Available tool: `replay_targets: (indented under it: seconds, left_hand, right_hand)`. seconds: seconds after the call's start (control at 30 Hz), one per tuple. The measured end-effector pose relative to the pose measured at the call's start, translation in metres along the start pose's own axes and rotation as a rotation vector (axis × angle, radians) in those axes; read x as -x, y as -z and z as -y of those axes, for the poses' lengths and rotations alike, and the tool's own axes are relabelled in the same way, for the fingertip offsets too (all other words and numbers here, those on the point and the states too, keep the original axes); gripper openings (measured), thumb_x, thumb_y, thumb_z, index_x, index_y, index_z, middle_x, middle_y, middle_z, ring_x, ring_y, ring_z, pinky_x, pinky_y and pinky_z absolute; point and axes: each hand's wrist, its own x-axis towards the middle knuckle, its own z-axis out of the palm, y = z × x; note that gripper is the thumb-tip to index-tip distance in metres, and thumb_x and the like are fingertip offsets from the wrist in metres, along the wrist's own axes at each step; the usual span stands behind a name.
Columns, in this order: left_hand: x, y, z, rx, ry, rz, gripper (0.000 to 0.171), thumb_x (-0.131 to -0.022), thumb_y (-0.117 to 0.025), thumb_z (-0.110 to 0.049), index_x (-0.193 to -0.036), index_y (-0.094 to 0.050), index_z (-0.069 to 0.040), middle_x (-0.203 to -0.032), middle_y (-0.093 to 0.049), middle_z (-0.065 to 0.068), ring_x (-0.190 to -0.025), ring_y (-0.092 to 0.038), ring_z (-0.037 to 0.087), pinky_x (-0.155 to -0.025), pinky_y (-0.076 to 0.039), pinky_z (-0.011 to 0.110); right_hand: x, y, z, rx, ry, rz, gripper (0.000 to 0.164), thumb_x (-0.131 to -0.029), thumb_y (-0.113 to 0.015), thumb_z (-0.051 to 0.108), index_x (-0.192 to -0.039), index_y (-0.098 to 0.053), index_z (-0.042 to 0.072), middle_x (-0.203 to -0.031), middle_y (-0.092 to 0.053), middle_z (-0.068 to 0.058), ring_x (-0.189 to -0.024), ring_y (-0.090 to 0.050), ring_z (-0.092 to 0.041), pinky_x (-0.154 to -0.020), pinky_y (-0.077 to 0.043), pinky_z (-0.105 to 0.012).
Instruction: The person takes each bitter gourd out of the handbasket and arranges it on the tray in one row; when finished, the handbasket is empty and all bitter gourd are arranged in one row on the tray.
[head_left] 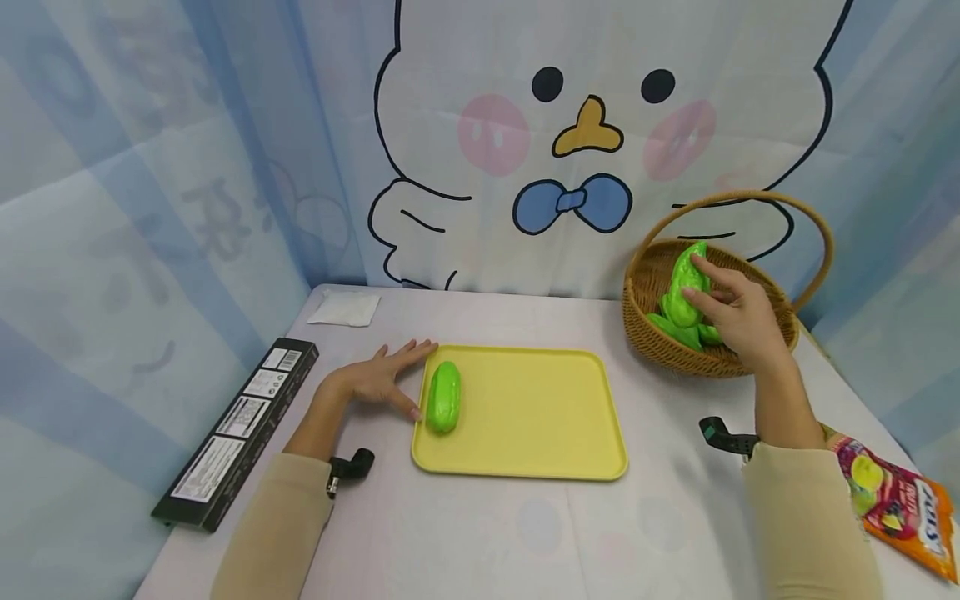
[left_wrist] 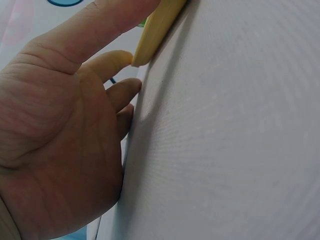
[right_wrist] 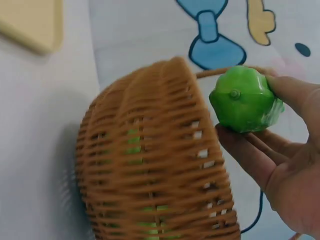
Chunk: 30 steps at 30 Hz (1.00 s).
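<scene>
My right hand (head_left: 738,312) pinches a bumpy, bright green plastic toy vegetable (head_left: 684,287) between thumb and fingers. It is held just above the brown wicker basket (head_left: 675,360); the right wrist view shows its lobed, knobbed end (right_wrist: 240,100) beside the basket's rim. More green pieces (head_left: 678,332) lie inside the basket. My left hand (head_left: 375,377) has its fingers spread at the left edge of a yellow tray (head_left: 532,408), with thumb and a fingertip at the rim. On the tray's left side lies a smooth, long green toy vegetable (head_left: 444,398).
A long black box (head_left: 238,429) with white labels lies along the table's left side. Behind it is a white packet (head_left: 345,308). To the right, a colourful snack bag (head_left: 896,504) lies partly behind the right forearm. A printed curtain (head_left: 480,233) hangs behind the table.
</scene>
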Motion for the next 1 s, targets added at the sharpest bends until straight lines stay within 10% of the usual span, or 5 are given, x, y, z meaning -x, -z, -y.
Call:
replay_targets:
  seconds: [0.27,0.53,1.0]
  left_hand:
    - [0.001,0.001,-0.003,-0.006,-0.002,0.005,0.131,-0.067,-0.094,-0.052,-0.169,-0.015,-0.030,-0.177,-0.005,0.001,-0.163,0.010,0.033,-0.128,0.013,0.063]
    - [0.002,0.001,-0.005,-0.003,0.007,0.003,0.131,-0.067,-0.094,-0.051,-0.169,-0.015,-0.031,-0.177,-0.005,-0.001,-0.163,0.011,0.034,-0.127,0.013,0.065]
    - [0.001,0.002,-0.005,0.002,0.014,0.004,0.130,-0.067,-0.094,-0.051,-0.168,-0.015,-0.032,-0.177,-0.006,-0.001,-0.163,0.011,0.035,-0.127,0.013,0.066]
  right_hand:
    - [0.014,-0.020,0.019,-0.117,0.081,-0.084,0.058,-0.103,-0.066,0.024,-0.157,-0.046,0.030,-0.140,-0.049,0.012,-0.109,-0.057,0.006,-0.071,-0.055,-0.009]
    - [0.022,-0.047,0.031,-0.099,0.178,-0.002,0.064,-0.102,-0.066,0.011,-0.160,-0.043,0.024,-0.155,-0.040,-0.017,-0.130,-0.043,-0.015,-0.099,-0.039,-0.019]
    - [0.022,-0.076,0.043,-0.118,0.223,0.094,0.066,-0.098,-0.071,0.008,-0.158,-0.046,0.019,-0.151,-0.045,-0.020,-0.131,-0.050,-0.035,-0.099,-0.048,-0.024]
